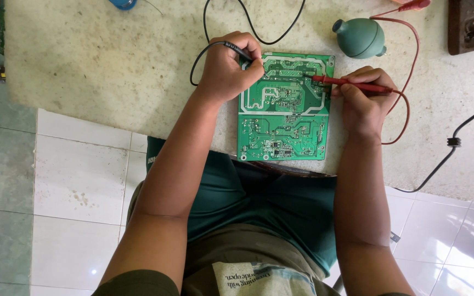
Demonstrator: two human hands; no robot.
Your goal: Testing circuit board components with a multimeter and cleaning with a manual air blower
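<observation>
My left hand (227, 68) grips the black probe (238, 50), right hand (362, 101) the red probe (346, 83); I'd keep both tips steady on the board (283, 123).

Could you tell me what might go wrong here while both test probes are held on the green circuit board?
1. The red probe in the right hand rests among closely packed solder points on the circuit board; a slip could bridge two of them.
2. The board's near edge lies at the table edge, so pressure from the left hand with the black probe might tip it.
3. The red lead loops nearby and could snag.
</observation>
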